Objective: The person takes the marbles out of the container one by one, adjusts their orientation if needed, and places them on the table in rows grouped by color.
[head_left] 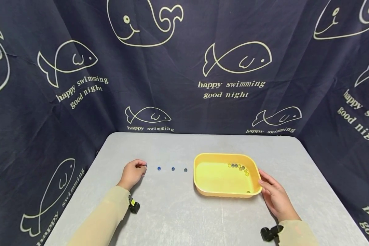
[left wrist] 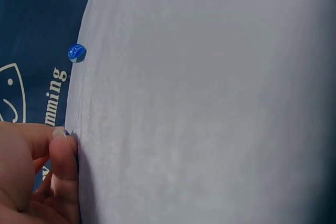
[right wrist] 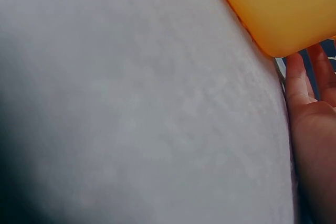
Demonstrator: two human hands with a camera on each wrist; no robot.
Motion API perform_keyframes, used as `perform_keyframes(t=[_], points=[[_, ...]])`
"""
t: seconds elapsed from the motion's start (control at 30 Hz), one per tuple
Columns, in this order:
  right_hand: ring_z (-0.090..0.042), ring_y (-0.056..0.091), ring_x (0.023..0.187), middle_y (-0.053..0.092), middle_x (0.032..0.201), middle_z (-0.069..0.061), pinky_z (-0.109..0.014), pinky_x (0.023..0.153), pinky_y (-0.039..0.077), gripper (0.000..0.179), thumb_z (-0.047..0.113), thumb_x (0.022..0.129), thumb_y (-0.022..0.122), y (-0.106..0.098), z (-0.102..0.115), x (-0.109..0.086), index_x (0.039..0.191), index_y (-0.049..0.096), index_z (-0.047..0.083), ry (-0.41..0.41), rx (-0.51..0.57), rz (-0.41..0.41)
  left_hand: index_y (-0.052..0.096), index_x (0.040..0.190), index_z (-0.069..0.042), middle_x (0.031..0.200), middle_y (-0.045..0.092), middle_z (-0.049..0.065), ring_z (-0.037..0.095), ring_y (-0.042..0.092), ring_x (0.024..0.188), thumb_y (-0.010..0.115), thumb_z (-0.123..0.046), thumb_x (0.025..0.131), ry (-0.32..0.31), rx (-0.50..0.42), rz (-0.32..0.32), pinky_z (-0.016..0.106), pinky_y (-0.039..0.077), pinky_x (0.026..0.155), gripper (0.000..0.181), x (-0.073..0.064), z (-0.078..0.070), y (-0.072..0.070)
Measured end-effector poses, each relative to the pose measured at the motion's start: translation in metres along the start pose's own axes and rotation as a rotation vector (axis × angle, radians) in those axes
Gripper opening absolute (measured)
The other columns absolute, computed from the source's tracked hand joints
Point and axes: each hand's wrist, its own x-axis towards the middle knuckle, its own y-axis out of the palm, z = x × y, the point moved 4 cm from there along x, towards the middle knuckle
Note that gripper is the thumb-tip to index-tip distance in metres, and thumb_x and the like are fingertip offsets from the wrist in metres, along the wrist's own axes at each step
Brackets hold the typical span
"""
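Note:
My left hand (head_left: pixel 133 173) is at the left end of a row of marbles, its thumb and finger pinching a small blue marble (head_left: pixel 146 165) at the table surface. Fingers mostly cover that marble in the left wrist view. To its right, a blue marble (head_left: pixel 159 168), another blue marble (head_left: pixel 173 168) and a darker marble (head_left: pixel 186 169) lie spaced apart. A yellow plastic tub (head_left: pixel 224 195) stands right of the row. At the tub's right end my right hand (head_left: pixel 275 194) holds it, thumb at the rim and fingers against the outer wall.
Inside the tub, several yellow and dark marbles (head_left: pixel 243 167) cluster at the far right, and a single marble (head_left: pixel 248 192) sits near the front corner. The grey table (head_left: pixel 172 218) is bordered behind and at both sides by a dark blue printed curtain (head_left: pixel 184 68).

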Motion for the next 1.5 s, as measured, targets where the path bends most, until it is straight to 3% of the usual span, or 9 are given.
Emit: perform_keyframes(t=[0.3, 0.77, 1.37, 1.5], points=[[0.005, 0.056, 0.122, 0.050, 0.144, 0.007, -0.021, 0.101, 0.046, 0.062, 0.010, 0.102, 0.065, -0.0002, -0.0003, 0.0001, 0.158, 0.039, 0.005, 0.027, -0.009, -0.020, 0.072, 0.105, -0.003, 0.087, 0.065, 0.008, 0.018, 0.064, 0.069, 0.066, -0.003, 0.094, -0.030, 0.028, 0.028, 0.031, 0.055, 0.064, 0.013, -0.0014, -0.0024, 0.0012], [0.003, 0.057, 0.122, 0.056, 0.137, 0.013, -0.021, 0.099, 0.049, 0.058, 0.009, 0.103, 0.064, -0.0023, -0.0012, 0.0013, 0.156, 0.043, 0.005, 0.001, -0.009, 0.002, 0.074, 0.104, -0.003, 0.083, 0.065, 0.006, 0.018, 0.062, 0.069, 0.064, -0.002, 0.092, 0.018, 0.046, 0.025, 0.031, 0.053, 0.062, 0.016, 0.0007, -0.0059, 0.0007], [0.003, 0.057, 0.122, 0.056, 0.137, 0.014, -0.021, 0.099, 0.048, 0.059, 0.009, 0.102, 0.065, -0.0030, -0.0021, 0.0006, 0.156, 0.043, 0.006, 0.016, 0.000, -0.014, 0.076, 0.105, -0.006, 0.089, 0.067, 0.006, 0.018, 0.063, 0.073, 0.067, -0.001, 0.093, 0.026, 0.084, 0.050, 0.033, 0.053, 0.065, 0.016, -0.0028, -0.0066, 0.0029], [0.004, 0.056, 0.123, 0.050, 0.146, 0.009, -0.021, 0.100, 0.047, 0.059, 0.010, 0.103, 0.065, -0.0027, -0.0015, 0.0009, 0.157, 0.042, 0.007, 0.027, -0.007, -0.017, 0.077, 0.105, -0.007, 0.092, 0.068, 0.005, 0.017, 0.063, 0.076, 0.069, -0.002, 0.093, 0.032, 0.093, 0.045, 0.033, 0.054, 0.067, 0.015, -0.0027, -0.0072, 0.0030]])
